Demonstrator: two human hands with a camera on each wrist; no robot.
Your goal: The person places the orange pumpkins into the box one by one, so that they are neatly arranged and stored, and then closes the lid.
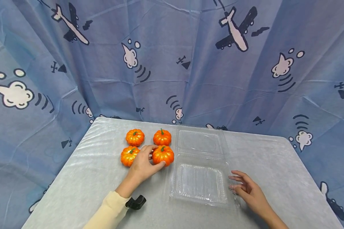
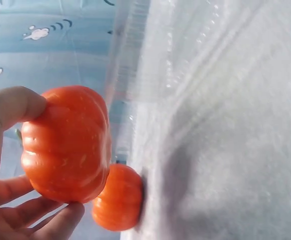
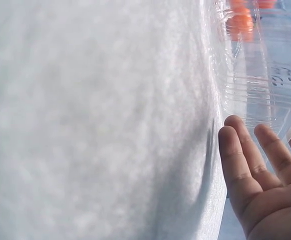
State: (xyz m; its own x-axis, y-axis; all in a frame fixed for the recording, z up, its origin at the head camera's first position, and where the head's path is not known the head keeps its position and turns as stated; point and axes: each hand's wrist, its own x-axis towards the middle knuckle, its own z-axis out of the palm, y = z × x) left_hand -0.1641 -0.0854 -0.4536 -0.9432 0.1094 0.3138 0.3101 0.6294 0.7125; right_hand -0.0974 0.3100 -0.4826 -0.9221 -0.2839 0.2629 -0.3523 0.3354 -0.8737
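My left hand (image 1: 141, 163) grips a small orange pumpkin (image 1: 164, 155) between thumb and fingers. In the left wrist view this held pumpkin (image 2: 68, 145) appears raised above the white surface, with another pumpkin (image 2: 119, 200) beyond it. A clear plastic clamshell container (image 1: 200, 183) lies opened to the right, its lid (image 1: 199, 141) folded back toward the curtain. Fingers relaxed and apart, my right hand (image 1: 252, 192) is at the container's right edge. The right wrist view shows its fingertips (image 3: 230, 137) close by the transparent wall.
Three more pumpkins sit on the table's left half: one at back left (image 1: 135, 137), one behind the held pumpkin (image 1: 162, 138), and one beside my left hand (image 1: 127, 157). A white cloth covers the table (image 1: 275, 159). Behind it hangs a blue airplane-print curtain (image 1: 160, 63).
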